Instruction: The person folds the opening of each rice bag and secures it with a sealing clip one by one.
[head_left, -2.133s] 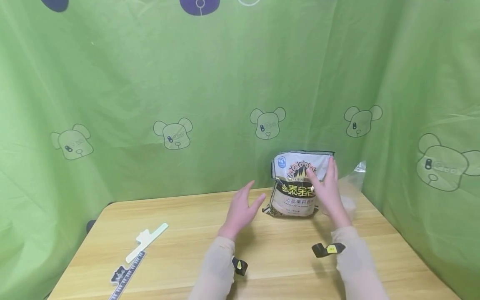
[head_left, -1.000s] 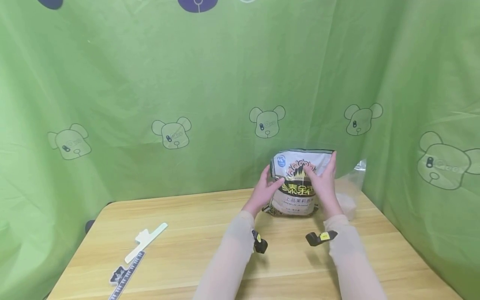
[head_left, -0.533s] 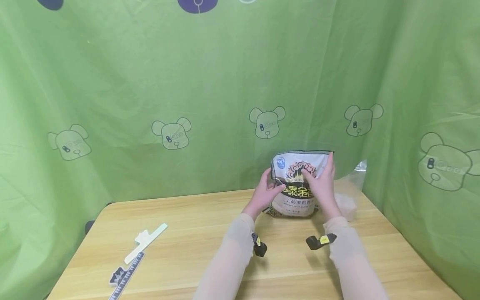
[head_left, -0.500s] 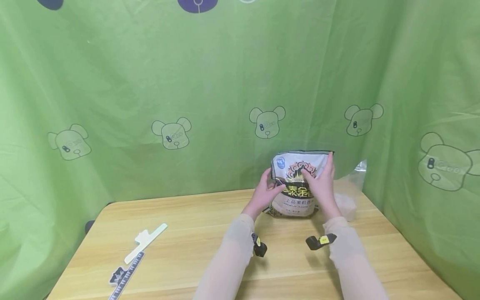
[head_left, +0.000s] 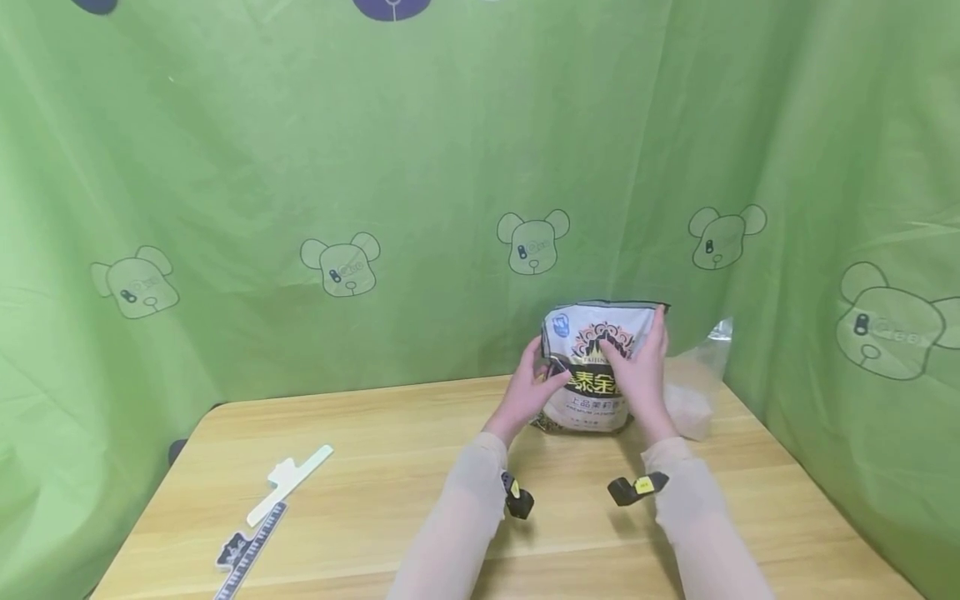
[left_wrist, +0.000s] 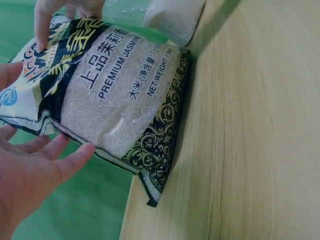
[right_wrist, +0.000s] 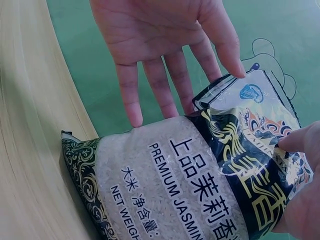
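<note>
A bag of jasmine rice (head_left: 588, 408) with a clear front and black bands stands upright at the back right of the table, leaning slightly back. At its left side is my left hand (head_left: 525, 387), thumb on the front and long fingers along and behind the edge, as the right wrist view also shows. My right hand (head_left: 641, 367) grips the upper right side. Its thumb presses the printed front while its fingers reach round the right edge up to the top corner. The bag's lower end (left_wrist: 165, 135) sits on the table in the left wrist view.
Right behind the rice bag stands a clear plastic bag (head_left: 693, 400) with whitish grains in its bottom. A pale green sealing clip (head_left: 292, 483) and a black-and-white clip (head_left: 251, 550) lie at the table's left (head_left: 390, 467). Green curtain (head_left: 420, 167) surrounds the back and sides.
My left hand has come rightward from beside the bag onto its left edge. My right thumb has slid slightly over the front. The bag has shifted only a little in place.
</note>
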